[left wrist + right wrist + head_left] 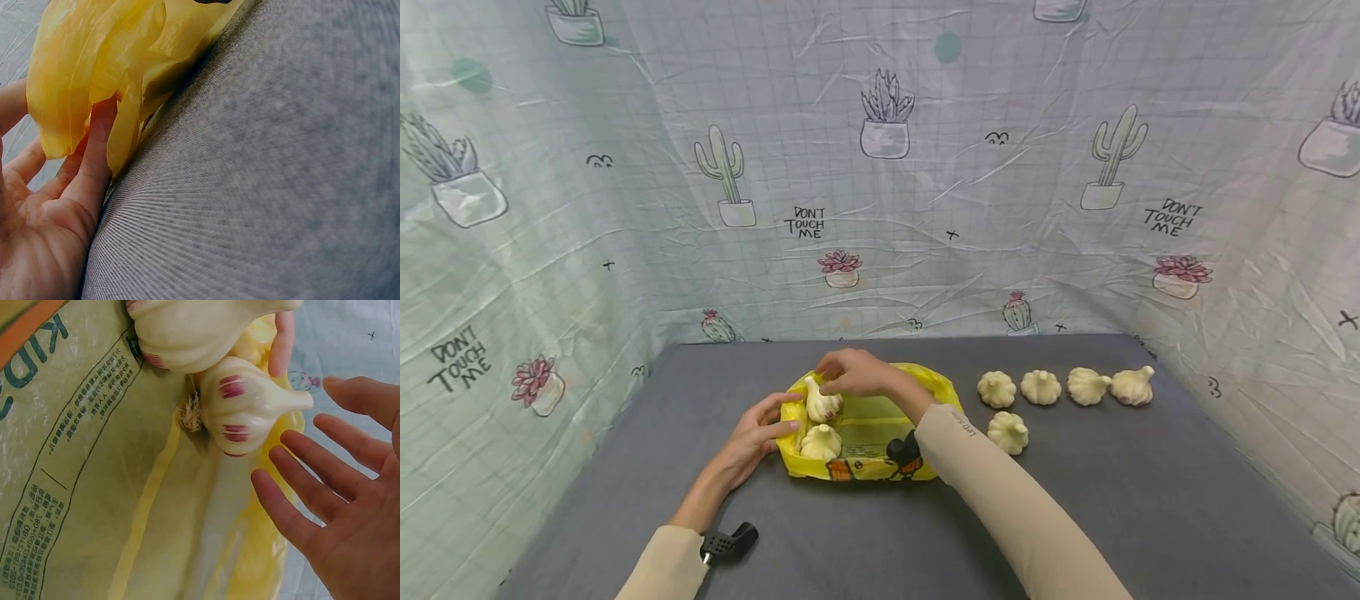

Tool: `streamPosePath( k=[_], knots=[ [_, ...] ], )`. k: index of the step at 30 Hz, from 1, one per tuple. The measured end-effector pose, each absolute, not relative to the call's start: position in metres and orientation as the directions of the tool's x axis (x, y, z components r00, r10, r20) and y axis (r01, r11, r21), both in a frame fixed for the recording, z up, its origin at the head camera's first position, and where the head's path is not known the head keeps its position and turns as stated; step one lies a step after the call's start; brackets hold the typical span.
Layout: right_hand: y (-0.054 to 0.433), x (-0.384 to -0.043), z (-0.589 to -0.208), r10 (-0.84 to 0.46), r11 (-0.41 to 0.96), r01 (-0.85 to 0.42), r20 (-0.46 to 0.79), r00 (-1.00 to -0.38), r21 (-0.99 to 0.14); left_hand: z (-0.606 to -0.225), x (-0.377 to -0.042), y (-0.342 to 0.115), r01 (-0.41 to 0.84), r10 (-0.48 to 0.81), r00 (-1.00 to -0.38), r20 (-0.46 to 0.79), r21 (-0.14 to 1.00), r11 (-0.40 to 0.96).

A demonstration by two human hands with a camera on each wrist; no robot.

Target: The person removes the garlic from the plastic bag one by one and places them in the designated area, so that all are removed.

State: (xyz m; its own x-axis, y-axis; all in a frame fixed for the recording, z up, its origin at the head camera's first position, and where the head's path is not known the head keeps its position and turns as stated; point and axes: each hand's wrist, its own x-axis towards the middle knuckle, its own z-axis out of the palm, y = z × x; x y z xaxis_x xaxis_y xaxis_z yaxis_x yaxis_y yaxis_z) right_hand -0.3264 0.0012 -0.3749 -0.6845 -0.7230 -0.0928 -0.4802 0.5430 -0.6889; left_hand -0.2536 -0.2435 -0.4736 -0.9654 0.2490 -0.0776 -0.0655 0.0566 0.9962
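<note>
A yellow plastic bag lies spread wide in the middle of the table, its mouth facing up. Two garlic bulbs sit at its left end: one garlic bulb farther back, another garlic bulb nearer me. My left hand holds the bag's left side, the plastic folding over a fingertip in the left wrist view. Above the bag's back left part hovers my right hand. In the right wrist view its fingers spread apart beside the purple-streaked garlic bulb, with nothing gripped.
Several more garlic bulbs stand right of the bag: a back row ending at a garlic bulb, and one garlic bulb nearer me. A printed curtain encloses the grey table at the back and sides.
</note>
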Motion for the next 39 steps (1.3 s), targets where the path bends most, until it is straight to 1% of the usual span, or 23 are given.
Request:
streamPosePath(
  k=[4, 8, 15, 26, 33, 39],
  knots=[
    [-0.001, -0.327, -0.377, -0.721, 0.569, -0.483, -0.122, -0.682, -0.666, -0.474, -0.254, -0.244, -0.064, 0.254, -0.964, -0.076, 0.996, 0.058],
    [-0.003, -0.326, -0.379, -0.726, 0.574, -0.477, -0.145, -0.672, -0.666, -0.473, -0.253, -0.244, -0.062, 0.256, -0.964, -0.073, 0.997, 0.052],
    [-0.004, -0.324, -0.382, -0.709, 0.593, -0.455, -0.163, -0.686, -0.665, -0.472, -0.252, -0.243, -0.052, 0.262, -0.963, -0.061, 0.998, 0.042],
    [-0.007, -0.324, -0.39, -0.704, 0.61, -0.441, -0.195, -0.683, -0.659, -0.474, -0.252, -0.242, -0.048, 0.259, -0.964, -0.056, 0.998, 0.038],
    [-0.011, -0.326, -0.397, -0.742, 0.571, -0.455, -0.191, -0.643, -0.683, -0.474, -0.252, -0.243, -0.048, 0.253, -0.966, -0.055, 0.998, 0.033],
    [-0.013, -0.327, -0.4, -0.745, 0.573, -0.473, -0.185, -0.641, -0.67, -0.472, -0.251, -0.243, -0.052, 0.255, -0.965, -0.057, 0.998, 0.028]
  ],
)
